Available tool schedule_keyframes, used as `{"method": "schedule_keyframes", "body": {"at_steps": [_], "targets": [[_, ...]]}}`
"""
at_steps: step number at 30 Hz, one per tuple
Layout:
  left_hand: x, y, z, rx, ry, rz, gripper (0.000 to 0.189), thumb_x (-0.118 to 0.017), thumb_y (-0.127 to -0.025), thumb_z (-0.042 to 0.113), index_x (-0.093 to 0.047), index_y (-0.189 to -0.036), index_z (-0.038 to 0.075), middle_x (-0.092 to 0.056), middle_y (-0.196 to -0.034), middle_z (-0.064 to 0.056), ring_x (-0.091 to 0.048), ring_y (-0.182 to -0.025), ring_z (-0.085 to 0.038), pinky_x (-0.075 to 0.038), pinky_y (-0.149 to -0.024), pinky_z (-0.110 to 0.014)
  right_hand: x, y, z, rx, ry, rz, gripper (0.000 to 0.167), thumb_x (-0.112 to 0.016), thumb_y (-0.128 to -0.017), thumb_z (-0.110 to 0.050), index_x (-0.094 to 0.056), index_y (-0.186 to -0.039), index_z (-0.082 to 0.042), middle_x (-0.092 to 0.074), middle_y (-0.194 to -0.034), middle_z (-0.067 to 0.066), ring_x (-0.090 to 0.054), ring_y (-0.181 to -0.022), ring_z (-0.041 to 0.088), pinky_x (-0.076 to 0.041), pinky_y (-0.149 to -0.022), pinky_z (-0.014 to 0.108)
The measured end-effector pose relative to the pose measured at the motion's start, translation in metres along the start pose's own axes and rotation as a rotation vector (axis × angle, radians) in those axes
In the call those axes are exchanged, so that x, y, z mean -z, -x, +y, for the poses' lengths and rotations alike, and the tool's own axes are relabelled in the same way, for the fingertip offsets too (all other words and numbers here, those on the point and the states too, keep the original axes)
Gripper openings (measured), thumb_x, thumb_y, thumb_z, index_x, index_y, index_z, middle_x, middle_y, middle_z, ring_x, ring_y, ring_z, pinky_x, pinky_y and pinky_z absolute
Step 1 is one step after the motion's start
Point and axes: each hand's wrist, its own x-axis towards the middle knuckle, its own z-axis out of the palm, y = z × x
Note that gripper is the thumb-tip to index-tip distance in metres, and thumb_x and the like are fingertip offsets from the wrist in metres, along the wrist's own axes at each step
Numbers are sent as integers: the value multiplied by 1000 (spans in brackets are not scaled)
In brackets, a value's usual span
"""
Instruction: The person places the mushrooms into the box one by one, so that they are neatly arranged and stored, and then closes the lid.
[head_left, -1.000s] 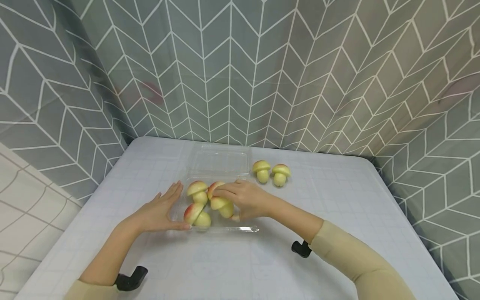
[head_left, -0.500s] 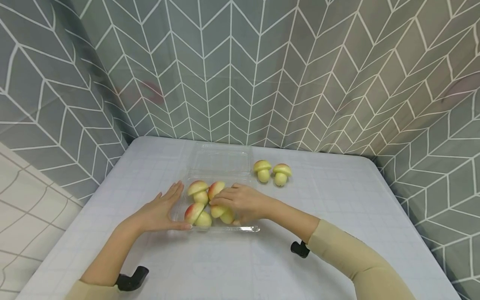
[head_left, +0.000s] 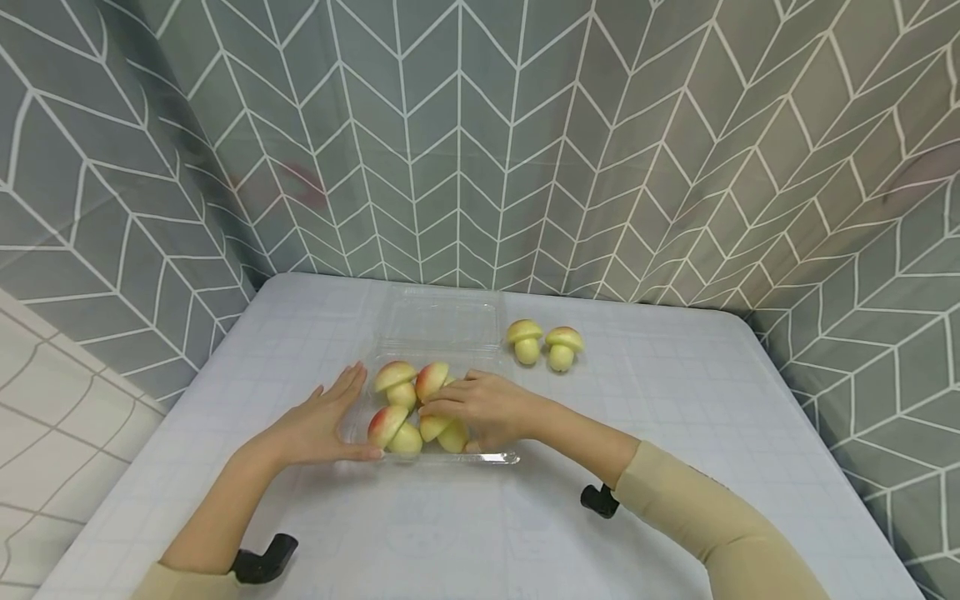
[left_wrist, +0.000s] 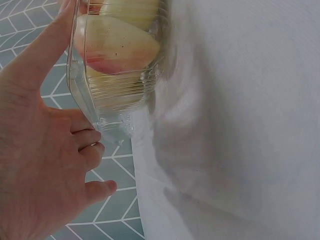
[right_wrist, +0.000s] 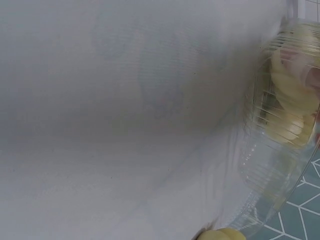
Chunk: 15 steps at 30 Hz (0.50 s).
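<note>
A clear plastic box (head_left: 495,457) holds several yellow mushroom-shaped pieces with reddish caps. My left hand (head_left: 326,425) rests at its left side, fingers straight and thumb along the front edge. In the left wrist view, the fingers of that hand (left_wrist: 50,145) lie against the ribbed wall, and a red-blushed piece (left_wrist: 117,45) shows through. My right hand (head_left: 487,410) reaches into the box and holds the front right mushroom-shaped piece (head_left: 452,435), fingers over its cap and thumb at its right. Beside it lie a front left piece (head_left: 390,427) and two at the back.
The box's clear lid (head_left: 442,321) lies folded open behind it. Two more mushroom-shaped pieces (head_left: 525,342) stand on the white-covered table (head_left: 660,375), right of the lid. A patterned grey curtain (head_left: 480,167) hangs behind the table.
The right hand has lowered the mushroom-shaped piece slightly into the front right of the box, its fingers sliding a little off the back right piece. The left hand stays in place.
</note>
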Motion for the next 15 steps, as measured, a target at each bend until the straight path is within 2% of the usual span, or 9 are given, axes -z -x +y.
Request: {"method": "schedule_keyframes", "body": {"at_steps": [6, 15], "targets": [[-2, 1, -1, -2, 3, 2, 124, -73, -71, 65, -12, -150, -8, -8, -158, -23, -8, -145, -39, -11, -111, -64, 5, 8, 2, -46, -40, 70, 77, -80, -70, -44, -52, -136, -16, -56, -133, -5, -51, -122, 12, -45, -90, 30], [-1, 1, 0, 0, 7, 5, 125, -73, -70, 66, -11, -150, -8, -7, -158, -23, -8, -145, -39, -10, -111, -64, 11, 23, 6, -214, -116, 144, 79, -80, -70, -45, -49, -137, -18, -54, -135, -3, -50, -124, 16, -43, -98, 38]]}}
